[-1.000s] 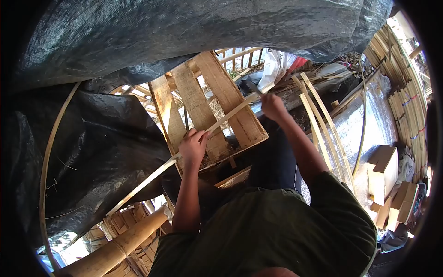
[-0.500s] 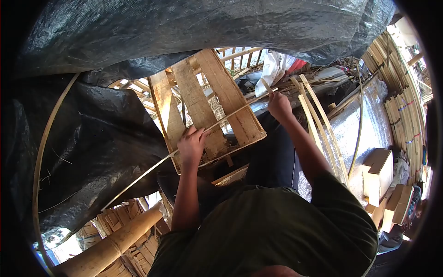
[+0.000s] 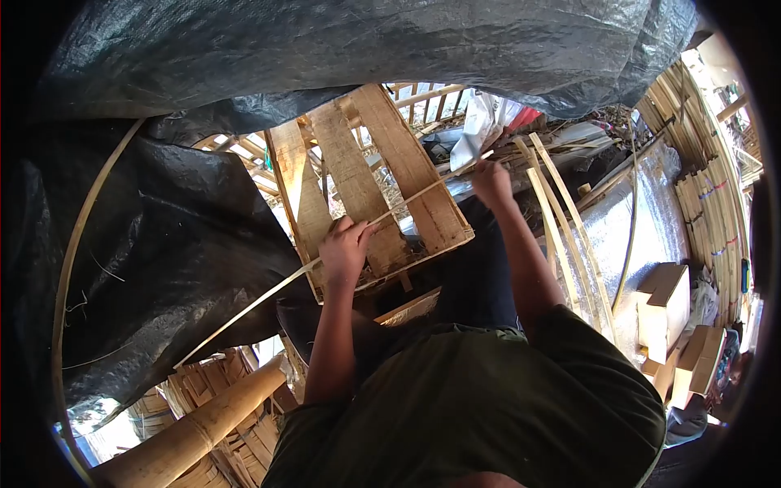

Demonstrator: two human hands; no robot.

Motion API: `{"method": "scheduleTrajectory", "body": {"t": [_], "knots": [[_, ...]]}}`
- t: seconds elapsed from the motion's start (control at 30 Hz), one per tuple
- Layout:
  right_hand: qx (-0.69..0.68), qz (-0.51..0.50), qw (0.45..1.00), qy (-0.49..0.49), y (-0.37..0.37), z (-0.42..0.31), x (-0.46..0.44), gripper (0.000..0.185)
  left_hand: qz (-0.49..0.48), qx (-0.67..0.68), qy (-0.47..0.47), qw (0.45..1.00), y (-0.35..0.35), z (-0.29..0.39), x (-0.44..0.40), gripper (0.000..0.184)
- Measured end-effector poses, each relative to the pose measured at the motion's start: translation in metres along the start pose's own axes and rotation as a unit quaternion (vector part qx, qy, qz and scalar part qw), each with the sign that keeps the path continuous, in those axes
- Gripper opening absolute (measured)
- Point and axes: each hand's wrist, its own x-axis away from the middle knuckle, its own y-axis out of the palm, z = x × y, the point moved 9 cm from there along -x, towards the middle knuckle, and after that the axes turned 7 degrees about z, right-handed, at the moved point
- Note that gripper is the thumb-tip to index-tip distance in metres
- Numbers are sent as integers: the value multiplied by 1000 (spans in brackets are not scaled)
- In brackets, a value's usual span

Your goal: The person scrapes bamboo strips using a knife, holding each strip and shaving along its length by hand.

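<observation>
A long, thin bamboo strip [image 3: 248, 309] runs slantwise over a slatted wooden crate [image 3: 350, 150] in front of my lap. My left hand [image 3: 343, 250] is closed around the strip near the crate's left edge, and one end trails down to the lower left. At the strip's upper right end is my right hand [image 3: 493, 185], its fingers wrapped round a knife [image 3: 473, 145]. The blade pokes up and left from the fist, blurred, and the handle is hidden in the palm. Whether the blade touches the strip, I cannot tell.
Several split bamboo strips [image 3: 569, 215] lean at my right. Beyond them are a silvery sheet [image 3: 622, 236], cardboard boxes [image 3: 663, 313] and bundled slats [image 3: 708, 211]. Black tarp [image 3: 163, 236] covers the left, above a thick bamboo pole [image 3: 203, 427]. A white sack [image 3: 486, 122] lies ahead.
My left hand has shifted slightly right and the strip's lower end slightly left. My right hand has turned a little at the strip's far end. The crate has edged slightly right.
</observation>
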Motion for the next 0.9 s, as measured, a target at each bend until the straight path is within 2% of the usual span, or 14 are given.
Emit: {"method": "scheduleTrajectory", "body": {"t": [0.07,0.2,0.23,0.27,0.33,0.47,0.5,0.53,0.63,0.73,0.8,0.83,0.87,0.9], "knots": [[-18,29,983,-178,20,-31,29,35,4,3,-2,1000,-2,0,-2,18],[64,-11,993,-100,3,-12,3,31,-13,-19,-17,1000,0,-1,-2,17],[27,27,999,23,-23,-1,0,32,-11,-18,-18,1000,0,-1,0,17],[27,29,999,19,-16,-2,5,32,-10,-9,-15,1000,0,-1,0,18],[71,-17,984,-160,19,-25,23,33,-11,-5,-11,1000,0,-4,-1,18],[54,-10,983,-173,17,-16,22,35,-7,-10,-17,1000,-1,-4,-2,19],[60,-19,991,-118,7,-9,7,33,-8,-9,-20,1000,-1,-3,-3,20],[25,35,999,25,-16,7,1,38,-4,-8,-20,1000,0,-4,-3,20],[10,75,996,51,-7,11,8,43,-1,-6,-14,1000,-2,-4,-1,20],[27,73,997,-25,-12,7,4,45,0,-2,-26,1000,-5,-5,-1,20],[22,3,1000,-15,-12,16,-5,42,-2,2,-14,1000,-5,-2,-2,19],[0,-90,991,103,-27,-1,8,42,0,4,-15,1000,-5,-3,-1,19],[3,-89,991,102,-11,14,4,42,4,5,-18,1000,-5,-4,-1,20],[118,-52,988,-84,14,13,-4,40,7,5,-21,1000,-4,-3,0,20]]}}
